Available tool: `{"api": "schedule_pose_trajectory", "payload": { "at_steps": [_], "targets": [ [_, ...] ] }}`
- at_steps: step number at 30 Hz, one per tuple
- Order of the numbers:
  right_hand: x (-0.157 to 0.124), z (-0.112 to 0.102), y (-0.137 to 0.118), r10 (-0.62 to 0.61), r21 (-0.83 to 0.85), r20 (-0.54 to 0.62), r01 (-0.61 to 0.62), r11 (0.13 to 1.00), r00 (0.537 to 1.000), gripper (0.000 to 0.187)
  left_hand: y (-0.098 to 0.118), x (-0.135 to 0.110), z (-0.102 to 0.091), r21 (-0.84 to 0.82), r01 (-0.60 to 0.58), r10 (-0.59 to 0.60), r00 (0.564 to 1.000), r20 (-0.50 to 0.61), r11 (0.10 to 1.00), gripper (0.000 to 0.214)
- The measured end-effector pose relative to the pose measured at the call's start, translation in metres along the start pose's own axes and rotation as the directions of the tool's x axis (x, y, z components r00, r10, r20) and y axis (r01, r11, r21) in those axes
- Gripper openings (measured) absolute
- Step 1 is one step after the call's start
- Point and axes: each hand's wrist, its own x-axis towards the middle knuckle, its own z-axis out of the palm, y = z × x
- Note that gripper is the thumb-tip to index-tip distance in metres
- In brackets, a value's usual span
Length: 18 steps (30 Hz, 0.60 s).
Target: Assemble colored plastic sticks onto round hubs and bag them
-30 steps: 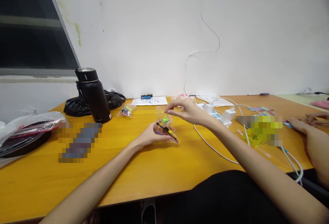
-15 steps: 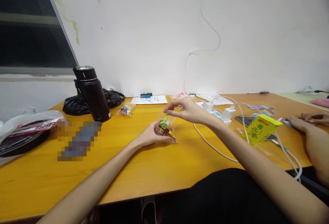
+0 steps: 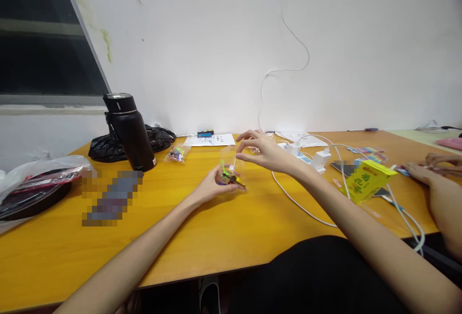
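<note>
The clear plastic bag (image 3: 227, 152) is at, or just above, the middle of the smooth yellow-brown table (image 3: 252, 237); my left hand (image 3: 211, 186) grips its lower part, presumably for steadiness; my right hand (image 3: 266, 154) pinches a slim white piece (image 3: 235, 162), apparently by its end for clearance; glossy coloured pieces (image 3: 231, 178) cluster below; leftward stands a black cylindrical flask (image 3: 130, 133).

The left hand (image 3: 212, 184) curls low, while the right hand (image 3: 265, 153) arches higher, fingers bent downward.
</note>
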Motion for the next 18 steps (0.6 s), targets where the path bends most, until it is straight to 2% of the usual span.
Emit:
{"api": "schedule_pose_trajectory", "payload": {
  "at_steps": [4, 6, 9, 12, 14, 18],
  "targets": [
    [-0.003, 0.000, 0.010, 0.027, 0.058, 0.134, -0.036, 0.998, 0.991, 0.019, 0.000, 0.001, 0.000, -0.079, 0.016, -0.018, 1.000, -0.018, 0.997, 0.056],
    [-0.004, 0.003, 0.009, 0.020, 0.104, 0.137, -0.035, 0.994, 0.990, 0.016, 0.002, 0.001, 0.001, -0.103, 0.029, -0.032, 0.999, -0.035, 0.994, 0.061],
    [-0.004, 0.012, 0.007, -0.010, 0.206, 0.050, 0.000, 0.979, 0.999, 0.015, 0.007, 0.002, 0.000, -0.123, 0.000, -0.012, 0.995, -0.099, 0.992, 0.069],
    [-0.004, 0.027, 0.008, 0.014, 0.311, -0.070, 0.009, 0.950, 0.997, 0.014, 0.013, 0.003, -0.002, -0.127, -0.041, 0.021, 0.987, -0.158, 0.991, 0.055],
    [-0.003, 0.040, 0.013, 0.074, 0.393, -0.149, -0.010, 0.919, 0.986, 0.014, 0.015, 0.004, -0.005, -0.127, -0.027, 0.003, 0.982, -0.187, 0.992, 0.047],
    [-0.001, 0.070, 0.023, 0.252, 0.563, -0.275, -0.057, 0.824, 0.928, 0.031, 0.012, 0.005, -0.010, -0.133, 0.019, -0.053, 0.964, -0.261, 0.991, 0.048]
  ]
}}
